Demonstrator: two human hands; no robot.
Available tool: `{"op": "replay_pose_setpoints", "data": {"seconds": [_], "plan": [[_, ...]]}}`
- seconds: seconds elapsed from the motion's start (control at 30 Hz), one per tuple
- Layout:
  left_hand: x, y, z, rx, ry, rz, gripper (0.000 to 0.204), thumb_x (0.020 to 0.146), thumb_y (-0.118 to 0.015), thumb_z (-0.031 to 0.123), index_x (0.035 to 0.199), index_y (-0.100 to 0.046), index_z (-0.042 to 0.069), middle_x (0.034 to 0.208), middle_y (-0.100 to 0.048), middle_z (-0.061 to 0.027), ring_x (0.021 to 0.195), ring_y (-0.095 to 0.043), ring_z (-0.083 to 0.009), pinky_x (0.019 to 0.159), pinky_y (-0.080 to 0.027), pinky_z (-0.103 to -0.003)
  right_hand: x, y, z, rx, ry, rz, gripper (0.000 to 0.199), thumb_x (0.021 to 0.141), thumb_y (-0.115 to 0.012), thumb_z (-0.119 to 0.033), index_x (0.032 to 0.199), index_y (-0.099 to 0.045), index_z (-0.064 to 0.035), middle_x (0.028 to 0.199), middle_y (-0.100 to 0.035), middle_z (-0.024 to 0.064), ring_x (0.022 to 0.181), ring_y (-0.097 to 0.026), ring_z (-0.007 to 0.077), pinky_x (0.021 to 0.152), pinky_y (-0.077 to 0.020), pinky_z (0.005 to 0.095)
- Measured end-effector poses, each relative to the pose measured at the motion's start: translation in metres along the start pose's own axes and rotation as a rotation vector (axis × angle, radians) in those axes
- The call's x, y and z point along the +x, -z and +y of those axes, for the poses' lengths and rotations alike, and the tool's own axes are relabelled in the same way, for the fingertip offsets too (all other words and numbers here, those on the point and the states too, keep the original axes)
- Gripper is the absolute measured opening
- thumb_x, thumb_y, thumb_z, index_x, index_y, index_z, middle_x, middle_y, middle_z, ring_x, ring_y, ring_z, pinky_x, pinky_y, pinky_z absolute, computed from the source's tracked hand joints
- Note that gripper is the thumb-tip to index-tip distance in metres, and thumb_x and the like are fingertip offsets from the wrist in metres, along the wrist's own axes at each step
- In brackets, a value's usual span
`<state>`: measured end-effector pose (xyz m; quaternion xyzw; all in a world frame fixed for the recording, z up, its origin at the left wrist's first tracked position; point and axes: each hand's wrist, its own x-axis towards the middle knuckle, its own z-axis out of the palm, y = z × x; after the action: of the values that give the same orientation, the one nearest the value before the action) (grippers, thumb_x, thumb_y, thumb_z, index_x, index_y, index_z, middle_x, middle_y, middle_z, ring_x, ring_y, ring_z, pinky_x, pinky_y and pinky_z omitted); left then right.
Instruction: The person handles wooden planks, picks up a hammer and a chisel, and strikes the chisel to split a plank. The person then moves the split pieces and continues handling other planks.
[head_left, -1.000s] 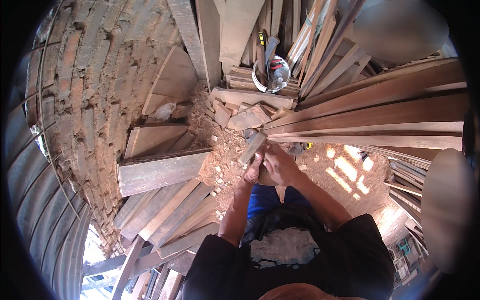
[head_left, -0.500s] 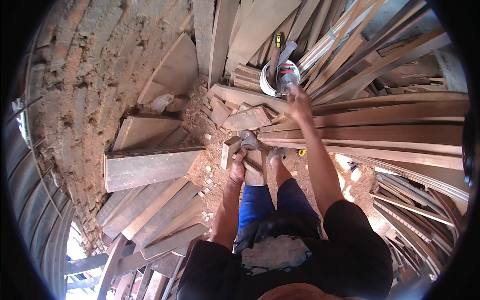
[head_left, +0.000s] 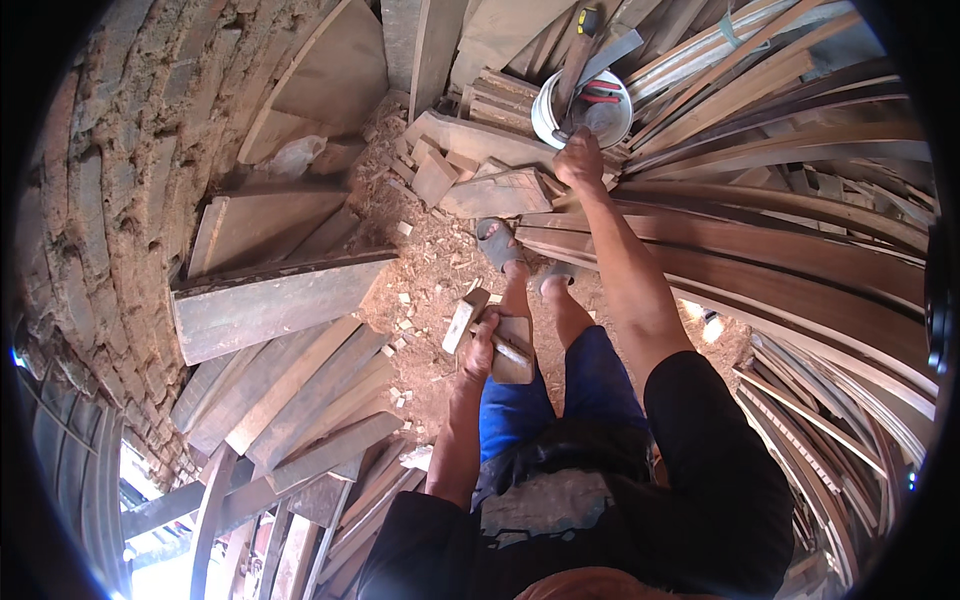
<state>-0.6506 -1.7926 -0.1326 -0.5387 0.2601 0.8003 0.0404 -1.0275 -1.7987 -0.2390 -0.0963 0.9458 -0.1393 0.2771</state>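
While gripping the wood block (head_left: 463,322) and small board (head_left: 516,368) over the left leg (head_left: 503,408) with the fingers (head_left: 486,328) of the left hand (head_left: 480,348), reached the right hand (head_left: 581,162) to the near rim of the white bucket (head_left: 543,118), with any grip there impossible to tell. Risked tipping the bucket by snagging the tall tool (head_left: 574,70), or dropping the block through a loose one-handed hold. Unlike a second earlier, had the right hand off the wood.

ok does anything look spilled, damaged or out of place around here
Yes: loose wood chips lie scattered over the ground near the feet, which looks untidy. The brick wall on the left looks damaged, its surface pitted and uneven. Nothing seems spilled from the white bucket by the right hand.
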Motion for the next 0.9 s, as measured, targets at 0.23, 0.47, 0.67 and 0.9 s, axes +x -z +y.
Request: {"op": "replay_pose_setpoints", "data": {"seconds": [0.23,0.47,0.67,0.9], "plan": [[0.009,-0.033,0.006,0.153,-0.078,0.083,0.030,0.093,-0.062,0.028,0.109,-0.066,0.003,0.102,-0.063,-0.0036,0.099,-0.055,-0.0179,0.094,-0.043,-0.035,0.031,0.077,-0.010,-0.300,-0.098,-0.204,0.049,0.091,-0.054,-0.043,0.121,-0.066,-0.0066,0.127,-0.061,0.0225,0.115,-0.062,0.0423,0.099,-0.0488,0.0492],[0.012,-0.044,0.009,0.221,-0.055,0.096,0.027,0.092,-0.062,0.025,0.108,-0.065,0.004,0.102,-0.062,-0.0030,0.098,-0.054,-0.0153,0.091,-0.044,-0.035,0.067,0.071,-0.009,-0.421,-0.001,-0.249,0.040,0.090,-0.056,-0.043,0.112,-0.073,-0.0131,0.122,-0.069,0.0149,0.114,-0.066,0.0328,0.092,-0.0542,0.0474],[0.009,-0.035,0.000,0.289,-0.065,0.088,0.025,0.091,-0.062,0.024,0.107,-0.067,0.005,0.098,-0.061,-0.0014,0.094,-0.053,-0.0144,0.086,-0.043,-0.033,0.045,0.068,-0.027,-0.487,-0.069,-0.272,0.027,0.086,-0.058,-0.024,0.106,-0.076,-0.0194,0.114,-0.073,0.0068,0.109,-0.068,0.0289,0.087,-0.0557,0.0437],[0.003,-0.033,0.007,0.403,-0.026,-0.081,0.031,0.092,-0.058,0.032,0.105,-0.066,0.005,0.098,-0.061,-0.0038,0.097,-0.055,-0.0159,0.090,-0.044,-0.033,0.006,0.060,-0.017,-0.382,-0.003,-0.280,0.034,0.088,-0.063,-0.027,0.116,-0.066,-0.0060,0.122,-0.066,0.0150,0.116,-0.062,0.0309,0.091,-0.0524,0.0461]]}}
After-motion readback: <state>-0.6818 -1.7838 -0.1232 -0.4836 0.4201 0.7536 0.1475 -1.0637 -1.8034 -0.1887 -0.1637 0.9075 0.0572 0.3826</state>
